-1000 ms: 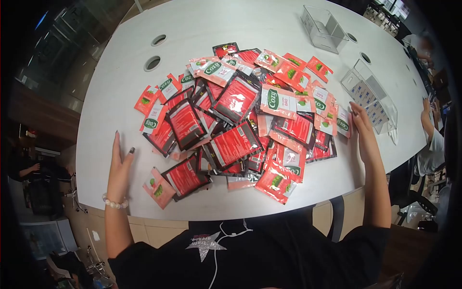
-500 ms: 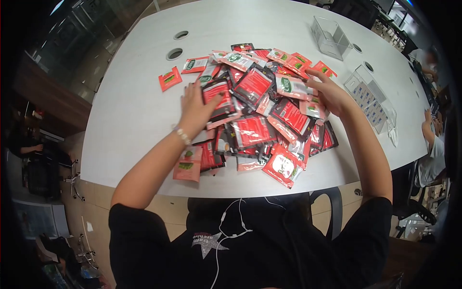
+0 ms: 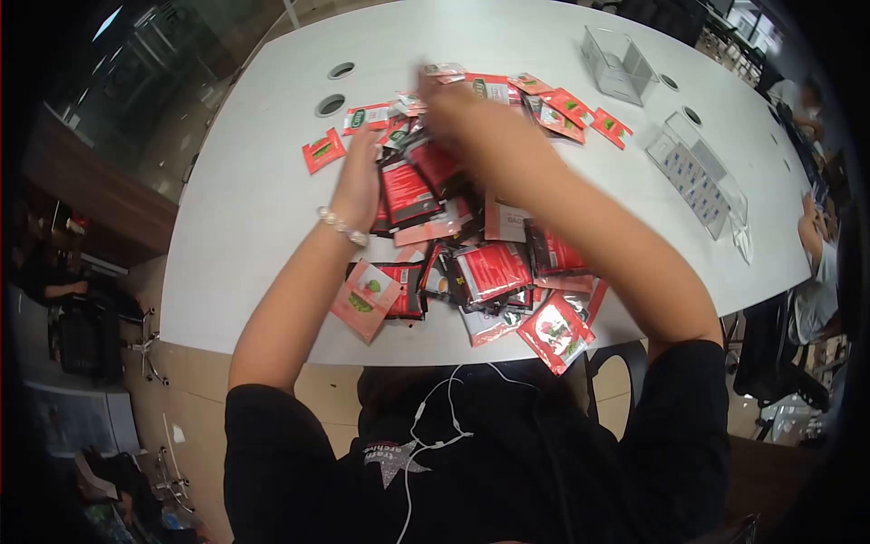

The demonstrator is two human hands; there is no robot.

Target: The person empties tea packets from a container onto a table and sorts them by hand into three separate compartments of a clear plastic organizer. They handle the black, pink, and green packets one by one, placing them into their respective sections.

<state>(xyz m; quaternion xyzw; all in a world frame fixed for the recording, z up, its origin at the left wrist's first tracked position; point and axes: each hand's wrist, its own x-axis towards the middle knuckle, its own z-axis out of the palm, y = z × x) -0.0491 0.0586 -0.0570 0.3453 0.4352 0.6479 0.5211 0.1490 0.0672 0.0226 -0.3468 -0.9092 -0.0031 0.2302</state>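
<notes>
A loose heap of red, pink and black packets [image 3: 494, 270] lies on the white table. Along its left side, my left hand [image 3: 360, 181] stands on edge with the fingers pointing away from me, beside a red and black packet [image 3: 407, 189]. My right hand [image 3: 450, 107] is blurred over the far left part of the heap, and its fingers cannot be made out. A pink packet [image 3: 365, 299] lies near the table's front edge, and a red packet [image 3: 323, 151] sits apart at the left.
Two clear plastic boxes, one upright [image 3: 620, 72] and one with blue-marked contents [image 3: 693, 186], stand on the right of the white table [image 3: 236, 245]. Round holes [image 3: 331, 106] are set in the tabletop. People sit at the far right and far left.
My right hand has swung from the heap's right side to its far left part. My left hand has turned onto its edge. Packets in the heap's middle and right have shifted.
</notes>
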